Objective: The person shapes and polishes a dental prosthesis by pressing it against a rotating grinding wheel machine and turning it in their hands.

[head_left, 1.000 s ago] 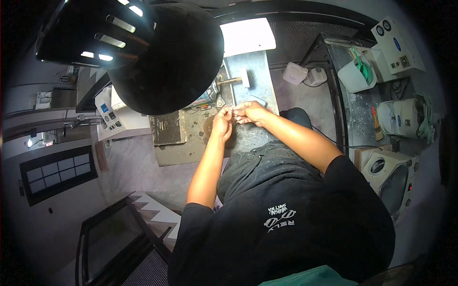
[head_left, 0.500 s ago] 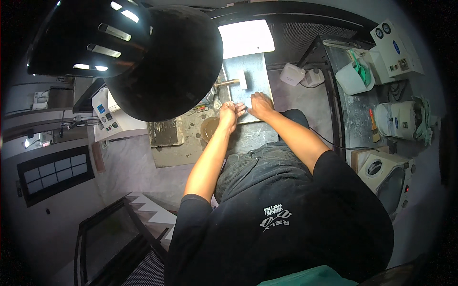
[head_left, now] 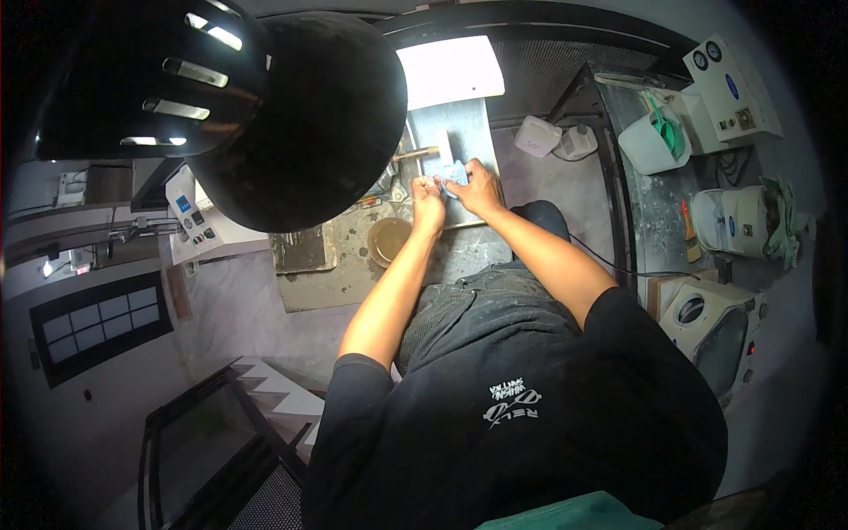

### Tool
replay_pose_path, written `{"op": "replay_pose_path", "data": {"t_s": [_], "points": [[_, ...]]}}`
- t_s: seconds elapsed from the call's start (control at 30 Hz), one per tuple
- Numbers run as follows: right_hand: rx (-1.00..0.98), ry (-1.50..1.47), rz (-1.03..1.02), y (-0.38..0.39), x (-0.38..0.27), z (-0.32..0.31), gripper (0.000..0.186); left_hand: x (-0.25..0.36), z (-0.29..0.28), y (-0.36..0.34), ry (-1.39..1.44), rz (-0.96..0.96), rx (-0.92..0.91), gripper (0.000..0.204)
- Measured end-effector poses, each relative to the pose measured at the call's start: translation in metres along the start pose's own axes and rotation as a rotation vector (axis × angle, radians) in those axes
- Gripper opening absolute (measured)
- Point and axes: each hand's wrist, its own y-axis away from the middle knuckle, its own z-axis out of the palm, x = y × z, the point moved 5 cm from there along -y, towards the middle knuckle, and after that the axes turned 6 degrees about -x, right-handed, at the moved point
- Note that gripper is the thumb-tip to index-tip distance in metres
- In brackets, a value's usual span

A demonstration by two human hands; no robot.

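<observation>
A small light-blue piece point(head_left: 455, 173), perhaps a folded cloth, shows between my two hands over the grey metal worktop point(head_left: 477, 128). My right hand point(head_left: 480, 193) is closed on it, the thumb lying across its near side. My left hand point(head_left: 429, 205) is closed too, its fingertips pinched together at the blue piece's left side. Whatever sits in those fingertips is too small to make out. Just beyond my hands, a white block or wheel point(head_left: 444, 144) stands at the end of a brass-coloured spindle point(head_left: 415, 154).
A large black lamp shade point(head_left: 309, 124) hides the bench's far left. A brown round bowl point(head_left: 389, 240) and a dark slab point(head_left: 305, 250) lie left of my left forearm. At right, a white tub point(head_left: 649, 146) holds a green scoop point(head_left: 669, 132); white jugs point(head_left: 538, 136) stand nearer.
My hands have drawn closer together and the light-blue piece now shows plainly between them. My left fingers have gone from spread to pinched. The view has shifted slightly.
</observation>
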Motion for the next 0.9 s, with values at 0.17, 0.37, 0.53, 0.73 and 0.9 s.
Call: {"op": "replay_pose_path", "data": {"t_s": [0.17, 0.37, 0.53, 0.73, 0.9], "points": [[0.062, -0.036, 0.047, -0.002, 0.011, 0.0, 0.052, 0.002, 0.003, -0.003, -0.085, 0.019, -0.066, 0.008], [0.086, 0.084, 0.041, -0.004, 0.006, -0.006, 0.047, 0.0, 0.007, -0.007, -0.037, 0.002, -0.065, 0.008], [-0.027, 0.171, 0.056, -0.008, -0.017, -0.015, 0.051, 0.003, 0.012, 0.005, 0.199, -0.145, -0.02, 0.012], [-0.122, 0.223, 0.093, -0.008, -0.034, -0.014, 0.053, 0.01, 0.012, 0.013, 0.258, -0.167, 0.001, 0.008], [-0.12, 0.265, 0.075, -0.009, -0.034, -0.007, 0.054, 0.009, 0.007, 0.014, 0.235, -0.191, 0.027, 0.007]]}}
